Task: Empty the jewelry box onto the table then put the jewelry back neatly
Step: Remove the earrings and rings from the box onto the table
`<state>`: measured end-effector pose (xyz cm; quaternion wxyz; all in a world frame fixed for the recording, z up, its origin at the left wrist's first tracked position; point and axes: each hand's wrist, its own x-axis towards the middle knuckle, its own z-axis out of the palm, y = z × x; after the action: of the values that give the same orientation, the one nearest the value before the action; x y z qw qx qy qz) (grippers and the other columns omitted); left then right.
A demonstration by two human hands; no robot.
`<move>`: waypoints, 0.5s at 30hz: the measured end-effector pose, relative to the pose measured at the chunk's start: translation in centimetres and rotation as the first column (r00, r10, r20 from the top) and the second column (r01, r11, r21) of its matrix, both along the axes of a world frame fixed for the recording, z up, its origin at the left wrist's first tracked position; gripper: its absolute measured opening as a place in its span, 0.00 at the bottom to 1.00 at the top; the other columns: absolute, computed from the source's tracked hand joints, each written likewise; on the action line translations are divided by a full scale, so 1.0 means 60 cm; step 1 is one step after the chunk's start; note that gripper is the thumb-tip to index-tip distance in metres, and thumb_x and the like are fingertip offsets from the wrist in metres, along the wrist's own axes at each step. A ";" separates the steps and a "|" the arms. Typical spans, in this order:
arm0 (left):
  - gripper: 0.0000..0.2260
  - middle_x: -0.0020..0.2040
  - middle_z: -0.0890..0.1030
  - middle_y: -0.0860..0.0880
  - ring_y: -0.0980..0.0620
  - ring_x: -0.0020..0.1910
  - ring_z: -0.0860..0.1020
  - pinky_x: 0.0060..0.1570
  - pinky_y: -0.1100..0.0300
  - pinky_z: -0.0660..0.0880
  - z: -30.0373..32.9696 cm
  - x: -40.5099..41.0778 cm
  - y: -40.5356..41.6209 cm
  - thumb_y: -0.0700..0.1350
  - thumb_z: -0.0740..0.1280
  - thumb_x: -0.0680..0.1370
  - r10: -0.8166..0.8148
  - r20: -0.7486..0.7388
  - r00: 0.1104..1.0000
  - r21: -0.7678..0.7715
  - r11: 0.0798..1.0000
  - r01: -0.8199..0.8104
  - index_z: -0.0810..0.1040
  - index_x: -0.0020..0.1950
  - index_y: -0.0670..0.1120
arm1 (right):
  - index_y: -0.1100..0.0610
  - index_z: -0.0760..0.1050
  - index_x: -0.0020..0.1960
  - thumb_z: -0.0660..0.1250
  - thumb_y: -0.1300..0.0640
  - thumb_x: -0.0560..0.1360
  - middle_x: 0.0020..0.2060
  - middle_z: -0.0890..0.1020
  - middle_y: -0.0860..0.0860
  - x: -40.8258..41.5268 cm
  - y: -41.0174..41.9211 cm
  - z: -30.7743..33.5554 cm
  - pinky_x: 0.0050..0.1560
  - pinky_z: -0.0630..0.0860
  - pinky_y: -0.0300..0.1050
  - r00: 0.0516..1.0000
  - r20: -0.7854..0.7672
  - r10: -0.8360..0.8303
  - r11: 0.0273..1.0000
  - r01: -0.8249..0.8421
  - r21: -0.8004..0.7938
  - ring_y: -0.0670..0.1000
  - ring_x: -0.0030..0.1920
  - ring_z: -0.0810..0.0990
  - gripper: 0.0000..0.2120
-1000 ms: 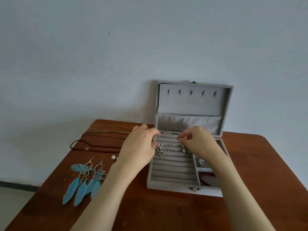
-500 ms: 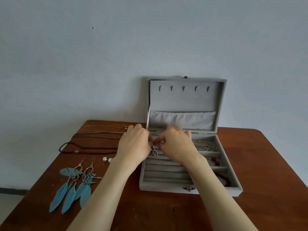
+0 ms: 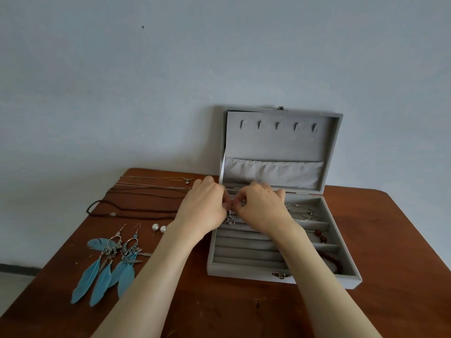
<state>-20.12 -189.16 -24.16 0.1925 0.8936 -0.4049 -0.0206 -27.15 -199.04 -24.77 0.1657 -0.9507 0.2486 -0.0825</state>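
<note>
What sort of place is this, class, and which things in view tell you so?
Probably a room in a home: a plain wooden table pushed against a bare pale wall, with an open grey jewelry box and feather earrings laid out on it.

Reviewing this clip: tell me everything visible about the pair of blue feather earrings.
The blue feather earrings lie flat on the wooden table, left of the grey jewelry box, side by side, overlapping a little. Each has a thin metal hook at the far end, a silvery teardrop hoop with beaded filigree, then long blue feathers and small metal leaf charms fanning toward the table's near-left edge. One short feather curls off to the left. Neither hand touches them.
</note>
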 end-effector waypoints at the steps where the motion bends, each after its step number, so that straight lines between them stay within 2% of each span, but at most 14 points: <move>1: 0.06 0.49 0.67 0.49 0.48 0.55 0.67 0.48 0.59 0.66 0.000 0.000 0.001 0.44 0.64 0.77 -0.003 0.001 1.000 0.002 1.000 0.003 0.79 0.53 0.48 | 0.51 0.79 0.49 0.61 0.52 0.76 0.54 0.76 0.51 0.000 0.000 0.000 0.56 0.60 0.51 1.000 0.001 -0.002 1.000 0.002 0.004 0.52 0.62 0.68 0.09; 4: 0.08 0.52 0.70 0.47 0.47 0.55 0.67 0.49 0.58 0.67 0.000 0.001 0.003 0.45 0.65 0.77 -0.011 0.016 1.000 0.002 1.000 0.010 0.80 0.55 0.48 | 0.50 0.79 0.50 0.60 0.52 0.76 0.54 0.76 0.51 0.001 0.001 -0.001 0.56 0.60 0.52 1.000 0.011 -0.008 1.000 0.008 -0.002 0.52 0.62 0.69 0.09; 10: 0.06 0.54 0.71 0.47 0.48 0.56 0.67 0.51 0.57 0.69 0.003 0.001 0.004 0.46 0.66 0.76 -0.007 0.024 1.000 -0.020 1.000 0.007 0.81 0.51 0.48 | 0.50 0.79 0.51 0.60 0.52 0.76 0.54 0.76 0.50 0.000 0.000 -0.002 0.56 0.60 0.51 1.000 0.011 0.002 1.000 -0.002 -0.021 0.52 0.62 0.69 0.09; 15: 0.05 0.48 0.68 0.50 0.48 0.56 0.68 0.52 0.57 0.68 0.010 0.008 0.012 0.46 0.66 0.76 -0.066 0.005 0.998 -0.009 0.998 0.066 0.81 0.49 0.49 | 0.52 0.79 0.50 0.60 0.53 0.75 0.54 0.76 0.51 0.001 -0.001 -0.002 0.58 0.60 0.52 1.000 0.007 0.015 0.999 -0.015 -0.044 0.52 0.63 0.68 0.10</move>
<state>-19.64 -188.43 -23.58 0.1949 0.8788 -0.4349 -0.0228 -27.07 -199.10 -24.89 0.1464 -0.9557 0.2389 -0.0902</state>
